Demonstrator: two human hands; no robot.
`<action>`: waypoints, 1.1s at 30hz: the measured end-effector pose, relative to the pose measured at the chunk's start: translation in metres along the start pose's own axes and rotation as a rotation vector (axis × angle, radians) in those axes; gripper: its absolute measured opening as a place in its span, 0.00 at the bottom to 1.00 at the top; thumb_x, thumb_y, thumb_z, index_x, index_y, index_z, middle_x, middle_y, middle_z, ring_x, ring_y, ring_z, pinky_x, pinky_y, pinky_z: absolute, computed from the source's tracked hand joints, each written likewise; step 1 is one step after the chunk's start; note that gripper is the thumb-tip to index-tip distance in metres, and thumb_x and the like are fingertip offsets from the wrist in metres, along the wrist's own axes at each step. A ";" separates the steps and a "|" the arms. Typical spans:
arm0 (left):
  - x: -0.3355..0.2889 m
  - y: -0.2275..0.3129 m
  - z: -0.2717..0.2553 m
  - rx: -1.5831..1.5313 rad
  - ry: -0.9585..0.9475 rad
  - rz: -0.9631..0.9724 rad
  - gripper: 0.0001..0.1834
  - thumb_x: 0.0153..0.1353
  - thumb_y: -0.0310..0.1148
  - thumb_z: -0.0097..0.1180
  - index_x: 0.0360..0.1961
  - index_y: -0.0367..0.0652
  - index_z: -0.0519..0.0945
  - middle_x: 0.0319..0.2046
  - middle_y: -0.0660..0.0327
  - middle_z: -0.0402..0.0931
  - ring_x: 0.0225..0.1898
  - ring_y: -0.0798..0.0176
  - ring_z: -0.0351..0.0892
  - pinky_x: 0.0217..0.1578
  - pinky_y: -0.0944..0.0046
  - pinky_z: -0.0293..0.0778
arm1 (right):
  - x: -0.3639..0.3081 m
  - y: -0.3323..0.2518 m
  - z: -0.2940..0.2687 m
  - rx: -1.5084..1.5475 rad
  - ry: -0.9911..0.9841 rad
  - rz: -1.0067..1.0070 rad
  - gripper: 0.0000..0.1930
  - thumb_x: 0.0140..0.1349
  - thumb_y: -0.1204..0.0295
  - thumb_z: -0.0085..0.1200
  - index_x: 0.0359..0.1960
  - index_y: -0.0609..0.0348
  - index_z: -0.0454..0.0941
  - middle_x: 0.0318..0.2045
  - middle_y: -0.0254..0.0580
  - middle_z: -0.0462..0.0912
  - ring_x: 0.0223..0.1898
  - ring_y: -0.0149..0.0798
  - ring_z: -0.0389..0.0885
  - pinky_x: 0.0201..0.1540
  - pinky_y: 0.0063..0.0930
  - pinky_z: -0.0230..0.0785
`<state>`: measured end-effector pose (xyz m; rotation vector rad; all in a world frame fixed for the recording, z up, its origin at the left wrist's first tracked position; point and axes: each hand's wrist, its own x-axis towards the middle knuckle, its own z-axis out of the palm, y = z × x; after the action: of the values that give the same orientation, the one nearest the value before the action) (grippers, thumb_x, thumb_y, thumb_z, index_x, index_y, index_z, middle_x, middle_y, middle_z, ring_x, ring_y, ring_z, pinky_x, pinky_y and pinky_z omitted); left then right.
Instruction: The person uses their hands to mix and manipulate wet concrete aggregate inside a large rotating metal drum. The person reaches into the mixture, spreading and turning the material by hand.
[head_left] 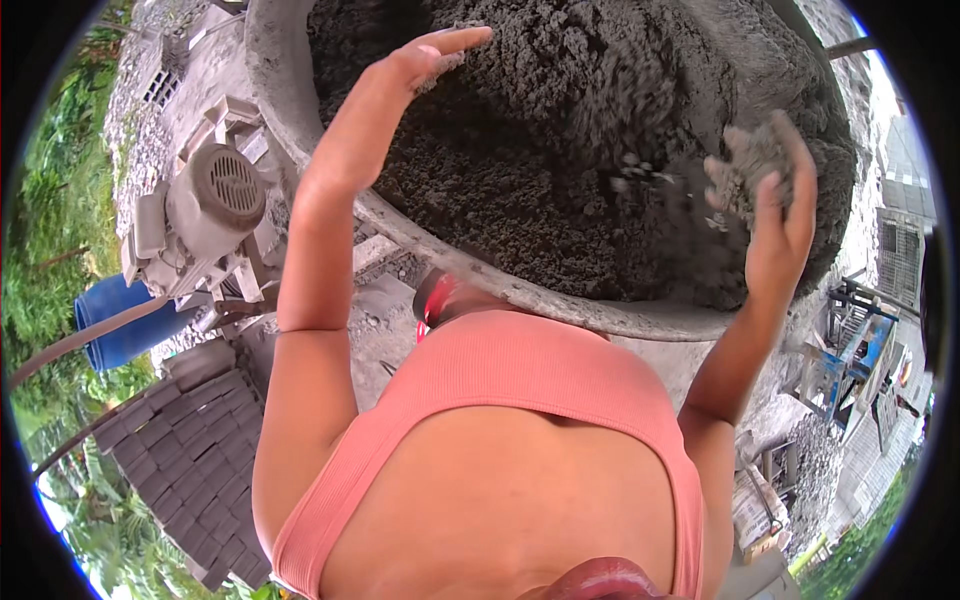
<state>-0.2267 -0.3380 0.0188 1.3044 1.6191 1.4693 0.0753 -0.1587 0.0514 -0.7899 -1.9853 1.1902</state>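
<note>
A wide round mixing pan (470,275) in front of me holds dark grey, crumbly damp concrete mix (590,90). Over its left part reaches my left hand (425,62), its fingers stretched out to the right and grey mix clinging to the palm side. My right hand (775,190) is at the right side of the pan, fingers apart and curved, with wet mix coating the palm and fingertips. Loose crumbs blur in the air just left of it. Neither hand grips a tool.
Left of the pan stands a dusty electric motor (225,190) with a blue barrel (115,325) behind it. Stacked grey blocks (195,460) lie at lower left. At right are a blue metal frame (855,345) and a bag (755,510). The pan's rim passes close to my body.
</note>
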 end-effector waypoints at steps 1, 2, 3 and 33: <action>0.007 0.003 0.000 0.006 -0.027 0.057 0.32 0.67 0.52 0.32 0.62 0.43 0.71 0.61 0.57 0.70 0.64 0.53 0.67 0.66 0.55 0.55 | 0.011 0.005 -0.002 -0.006 0.110 -0.171 0.23 0.69 0.67 0.50 0.64 0.57 0.64 0.50 0.44 0.80 0.45 0.32 0.82 0.45 0.26 0.77; 0.011 0.009 0.001 0.013 -0.028 0.050 0.32 0.67 0.52 0.32 0.62 0.43 0.71 0.61 0.57 0.70 0.64 0.53 0.67 0.66 0.55 0.55 | 0.021 0.017 0.007 0.003 0.109 -0.166 0.23 0.69 0.67 0.50 0.64 0.57 0.64 0.50 0.44 0.80 0.45 0.32 0.82 0.45 0.26 0.77; 0.019 0.020 0.003 -0.071 -0.037 -0.025 0.31 0.67 0.52 0.38 0.60 0.40 0.73 0.58 0.55 0.72 0.60 0.54 0.70 0.62 0.56 0.60 | 0.031 0.031 0.020 -0.266 0.023 -0.235 0.21 0.69 0.68 0.50 0.62 0.58 0.66 0.50 0.45 0.80 0.44 0.34 0.83 0.45 0.26 0.78; 0.078 -0.148 0.053 0.967 -0.973 -0.408 0.26 0.67 0.46 0.38 0.60 0.44 0.73 0.63 0.55 0.68 0.63 0.51 0.65 0.62 0.52 0.63 | 0.008 0.267 0.051 -1.254 -1.268 0.376 0.19 0.50 0.60 0.64 0.40 0.60 0.83 0.42 0.52 0.84 0.49 0.51 0.81 0.51 0.42 0.74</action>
<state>-0.2466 -0.2335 -0.1200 1.6152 1.6967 -0.3239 0.0704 -0.0717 -0.2062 -1.1154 -3.8995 0.4015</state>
